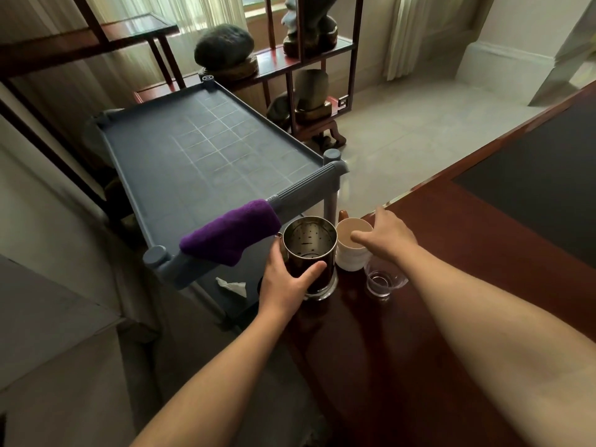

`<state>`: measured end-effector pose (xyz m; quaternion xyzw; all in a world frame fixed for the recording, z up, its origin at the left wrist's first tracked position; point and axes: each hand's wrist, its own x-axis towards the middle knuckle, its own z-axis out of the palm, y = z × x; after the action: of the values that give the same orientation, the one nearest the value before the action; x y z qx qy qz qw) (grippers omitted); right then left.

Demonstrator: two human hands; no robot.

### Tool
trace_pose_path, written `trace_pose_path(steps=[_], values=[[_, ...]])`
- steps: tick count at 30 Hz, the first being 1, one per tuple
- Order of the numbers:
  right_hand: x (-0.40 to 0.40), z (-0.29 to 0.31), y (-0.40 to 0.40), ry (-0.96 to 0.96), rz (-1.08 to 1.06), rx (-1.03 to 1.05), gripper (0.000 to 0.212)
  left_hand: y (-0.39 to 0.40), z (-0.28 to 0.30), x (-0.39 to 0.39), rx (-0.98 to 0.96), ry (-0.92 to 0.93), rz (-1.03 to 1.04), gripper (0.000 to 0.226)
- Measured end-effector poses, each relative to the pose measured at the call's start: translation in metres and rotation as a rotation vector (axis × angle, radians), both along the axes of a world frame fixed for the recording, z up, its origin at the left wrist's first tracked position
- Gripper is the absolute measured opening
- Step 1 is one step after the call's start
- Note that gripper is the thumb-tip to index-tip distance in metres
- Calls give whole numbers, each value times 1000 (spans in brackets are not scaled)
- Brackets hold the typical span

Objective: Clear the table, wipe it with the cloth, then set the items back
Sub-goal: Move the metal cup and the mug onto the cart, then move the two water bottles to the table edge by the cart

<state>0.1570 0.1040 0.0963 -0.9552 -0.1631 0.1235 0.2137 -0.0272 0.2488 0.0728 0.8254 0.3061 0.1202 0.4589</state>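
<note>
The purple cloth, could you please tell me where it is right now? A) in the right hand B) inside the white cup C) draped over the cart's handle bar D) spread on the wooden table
C: the purple cloth hangs over the handle bar of the grey cart, and neither hand touches it.

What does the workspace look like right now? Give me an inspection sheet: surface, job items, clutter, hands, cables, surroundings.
Surface: dark wooden table, glossy, with a dark inset panel at far right.
Job's things: glass brewer with metal strainer, white cup and clear glass clustered at the table's corner; purple cloth draped over the cart handle.
Clutter: crumpled white tissue on the cart's lower shelf.
Hands: left hand wrapped around the brewer; right hand open, over the white cup's rim.
Cables: nothing seen.
Surroundings: grey cart beside the table, top shelf bare; wooden display stand with stones behind it; pale floor.
</note>
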Motion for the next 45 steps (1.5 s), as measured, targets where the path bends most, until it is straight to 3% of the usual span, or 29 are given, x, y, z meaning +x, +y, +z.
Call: trace_pose_path(steps=[3,7,11,15,24,36,45], values=[[-5,10,-10,-121,-63,-44,69,-11,13,-16,292,-101,79,65],[-14,22,-31,-222,-84,-105,74,-19,40,-13,704,-258,-67,37],[-24,34,-58,-277,-133,-130,71,-34,75,23,862,-231,-204,38],[-39,47,-85,-334,-195,-150,66,-59,97,63,945,-54,-340,52],[-80,62,-178,-390,-335,-203,63,-151,112,111,870,-33,-636,58],[-184,71,-307,-387,-733,-344,57,-295,104,89,909,-266,-1103,58],[-247,60,-360,-403,-945,-403,53,-352,91,60,900,-387,-1259,53]])
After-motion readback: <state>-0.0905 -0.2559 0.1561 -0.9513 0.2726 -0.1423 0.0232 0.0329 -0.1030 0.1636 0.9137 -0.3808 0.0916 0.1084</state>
